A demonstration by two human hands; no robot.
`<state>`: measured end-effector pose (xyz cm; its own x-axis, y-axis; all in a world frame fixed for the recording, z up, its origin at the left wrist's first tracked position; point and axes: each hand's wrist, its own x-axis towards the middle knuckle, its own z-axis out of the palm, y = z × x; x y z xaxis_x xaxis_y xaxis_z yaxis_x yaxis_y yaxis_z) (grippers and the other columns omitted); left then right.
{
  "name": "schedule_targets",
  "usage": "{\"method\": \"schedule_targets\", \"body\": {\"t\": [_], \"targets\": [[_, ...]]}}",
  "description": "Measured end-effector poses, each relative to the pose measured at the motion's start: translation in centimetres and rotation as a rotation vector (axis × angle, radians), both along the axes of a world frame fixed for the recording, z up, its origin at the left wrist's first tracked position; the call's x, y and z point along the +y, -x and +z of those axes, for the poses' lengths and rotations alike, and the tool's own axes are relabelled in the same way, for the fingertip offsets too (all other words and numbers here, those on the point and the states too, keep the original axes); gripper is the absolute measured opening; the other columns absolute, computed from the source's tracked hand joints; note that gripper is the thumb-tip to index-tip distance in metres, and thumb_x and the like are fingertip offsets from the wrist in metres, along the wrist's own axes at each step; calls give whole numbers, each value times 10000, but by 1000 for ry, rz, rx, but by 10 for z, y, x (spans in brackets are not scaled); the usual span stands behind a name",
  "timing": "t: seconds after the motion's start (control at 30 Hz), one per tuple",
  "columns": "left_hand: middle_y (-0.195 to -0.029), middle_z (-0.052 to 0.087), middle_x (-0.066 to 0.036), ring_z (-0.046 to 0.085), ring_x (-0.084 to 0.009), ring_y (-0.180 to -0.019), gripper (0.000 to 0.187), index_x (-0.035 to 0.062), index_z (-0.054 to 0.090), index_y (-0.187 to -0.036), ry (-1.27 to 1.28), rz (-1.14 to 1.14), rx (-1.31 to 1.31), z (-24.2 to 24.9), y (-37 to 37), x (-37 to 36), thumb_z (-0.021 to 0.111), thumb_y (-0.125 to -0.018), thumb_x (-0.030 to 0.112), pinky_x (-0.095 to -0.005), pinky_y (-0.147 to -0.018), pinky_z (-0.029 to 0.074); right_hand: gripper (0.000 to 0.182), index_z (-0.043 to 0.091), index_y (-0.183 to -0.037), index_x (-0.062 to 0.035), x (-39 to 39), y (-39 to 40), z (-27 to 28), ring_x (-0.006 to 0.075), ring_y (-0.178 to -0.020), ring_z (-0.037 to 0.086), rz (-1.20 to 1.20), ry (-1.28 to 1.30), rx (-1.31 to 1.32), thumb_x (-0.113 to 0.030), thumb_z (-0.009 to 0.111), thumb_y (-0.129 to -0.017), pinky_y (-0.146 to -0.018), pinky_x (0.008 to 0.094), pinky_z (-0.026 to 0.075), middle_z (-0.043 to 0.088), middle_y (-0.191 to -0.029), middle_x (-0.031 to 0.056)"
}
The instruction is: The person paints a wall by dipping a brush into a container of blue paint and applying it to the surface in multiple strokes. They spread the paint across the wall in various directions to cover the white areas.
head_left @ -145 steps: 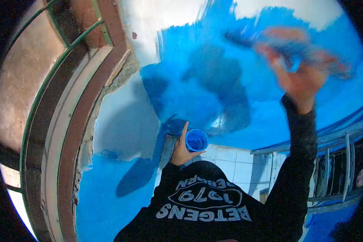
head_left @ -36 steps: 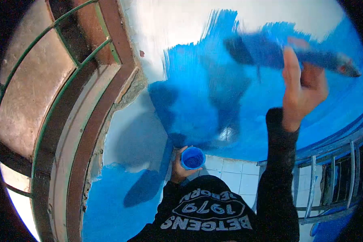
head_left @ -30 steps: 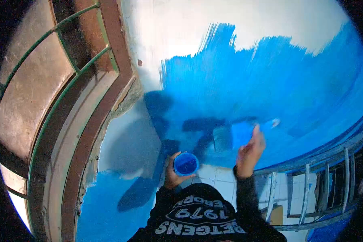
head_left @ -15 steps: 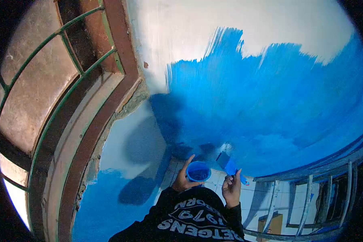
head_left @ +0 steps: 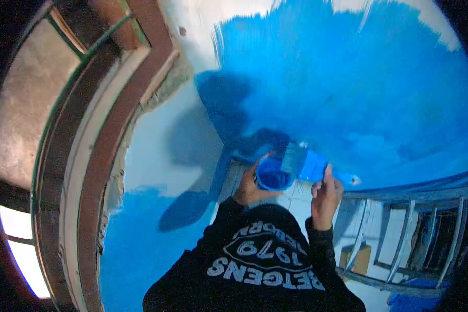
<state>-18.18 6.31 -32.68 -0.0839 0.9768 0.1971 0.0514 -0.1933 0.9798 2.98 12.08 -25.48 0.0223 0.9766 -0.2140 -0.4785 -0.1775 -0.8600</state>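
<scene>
My left hand [head_left: 249,185] is wrapped round a small round tub [head_left: 274,174] with blue paint inside, held in front of the chest. In my right hand [head_left: 327,197] is the blue handle of a wide paintbrush [head_left: 312,165]. The brush lies tilted to the left, and its dark, wet-looking bristles are over the tub's right rim. Whether the bristles touch the rim cannot be made out. Beyond both hands is a wall [head_left: 338,88] covered in blue paint, with unpainted white along its top edge.
A window frame with green bars [head_left: 62,112] and a brown border [head_left: 106,138] curves along the left. At the lower right stands a ladder [head_left: 400,239], with a cardboard box [head_left: 360,258] behind it. White floor tiles [head_left: 299,200] show below the hands.
Both hands, the tub and the brush appear higher and further right. The brush has come to the tub's rim, from a position apart from it. The view has tilted downward.
</scene>
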Motion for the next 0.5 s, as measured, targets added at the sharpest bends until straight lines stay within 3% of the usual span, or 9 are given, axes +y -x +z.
{"method": "schedule_targets", "body": {"t": [0.03, 0.1, 0.2, 0.23, 0.27, 0.33, 0.37, 0.47, 0.5], "targets": [[-1388, 593, -136, 571, -240, -1291, 1131, 91, 367, -1552, 31, -6, -16, 1, -1, -1, 993, -614, 166, -430, -1128, 432, 191, 638, -1002, -31, -2, 0, 10, 92, -544, 510, -6, 31, -16, -220, 663, -1008, -438, 232, 385, 641, -877, 47], [-1411, 579, -156, 564, -265, -1309, 1125, 84, 371, -1544, -163, 42, 152, 11, -1, 2, 995, -614, 199, -438, -1123, 440, 168, 664, -1007, 3, -5, 6, 38, 107, -544, 535, 2, -281, -289, -161, 687, -977, -424, 261, 396, 676, -914, 96], [-1441, 554, -172, 558, -299, -1324, 1131, 73, 375, -1535, -162, 68, 320, 16, 5, -2, 1001, -603, 211, -445, -1123, 442, 186, 697, -1057, 35, -11, 12, 50, 107, -574, 600, 68, -461, -356, -72, 752, -915, -411, 251, 435, 693, -850, 110], [-1441, 554, -172, 558, -299, -1324, 1131, 73, 375, -1535, -156, 68, 316, 17, 6, -2, 1001, -603, 211, -445, -1123, 442, 186, 704, -1056, 19, -14, 12, 53, 92, -642, 636, 147, -479, -384, -45, 769, -894, -487, 259, 489, 718, -949, 99], [-1446, 551, -172, 558, -309, -1325, 1130, 73, 377, -1532, -157, 90, 348, 18, 7, -1, 1001, -601, 220, -448, -1122, 442, 186, 704, -1056, 19, -13, 11, 52, 92, -642, 636, 149, -476, -385, -45, 769, -894, -487, 259, 489, 718, -949, 99], [-1451, 548, -172, 558, -320, -1326, 1129, 73, 379, -1528, -156, 110, 382, 16, 10, 0, 1002, -599, 229, -451, -1122, 441, 207, 712, -1065, 10, -9, 11, 51, 96, -716, 662, 333, -823, -781, -48, 785, -880, -616, 279, 544, 732, -975, 78], [-1449, 552, -168, 563, -321, -1323, 1114, 82, 395, -1520, -149, 106, 286, 12, 11, 2, 1000, -599, 238, -454, -1120, 444, 243, 716, -1069, 11, -16, 16, 55, 133, -810, 703, 390, -626, -774, -92, 808, -869, -740, 283, 559, 746, -1004, 79], [-1445, 561, -162, 561, -329, -1320, 1080, 94, 430, -1502, -160, 99, 173, 0, 19, 7, 996, -597, 257, -464, -1117, 442, 264, 716, -1070, 8, -8, 25, 51, 184, -883, 728, 495, -743, -767, -141, 811, -874, -762, 317, 567, 755, -1021, 104], [-1443, 566, -160, 556, -335, -1321, 1062, 98, 450, -1492, -174, 97, 155, 3, 21, 8, 993, -595, 266, -471, -1116, 437, 273, 712, -1073, 1, -4, 26, 49, 248, -904, 743, 517, -812, -840, -162, 802, -873, -777, 335, 576, 746, -1051, 115]]}}
